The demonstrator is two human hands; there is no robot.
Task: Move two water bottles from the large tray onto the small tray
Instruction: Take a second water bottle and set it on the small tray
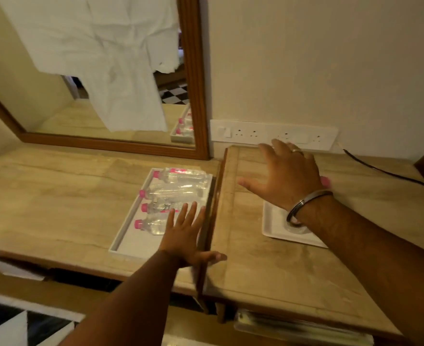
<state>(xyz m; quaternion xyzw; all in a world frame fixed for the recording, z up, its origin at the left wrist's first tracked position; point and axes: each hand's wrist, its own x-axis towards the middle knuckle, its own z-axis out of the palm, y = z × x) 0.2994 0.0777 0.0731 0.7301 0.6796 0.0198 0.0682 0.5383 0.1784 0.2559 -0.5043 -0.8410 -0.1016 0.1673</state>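
Observation:
The large white tray [121, 242] lies on the lower left counter and holds several clear water bottles with pink caps, all on their sides. The nearest bottle [152, 224] is partly under my left hand [184, 236], which hovers flat with fingers spread and holds nothing. The small white tray [272, 221] sits on the raised right counter, mostly hidden by my right wrist. A pink cap [325, 181] shows behind that wrist; its bottle is hidden. My right hand [288, 176] is spread open above the counter, beyond the small tray.
A wooden-trimmed step [214, 208] separates the lower left counter from the raised right one. A wood-framed mirror [196, 96] draped with white cloth stands at the back left. A socket strip [250, 133] is on the wall, and a black cable [380, 171] runs right.

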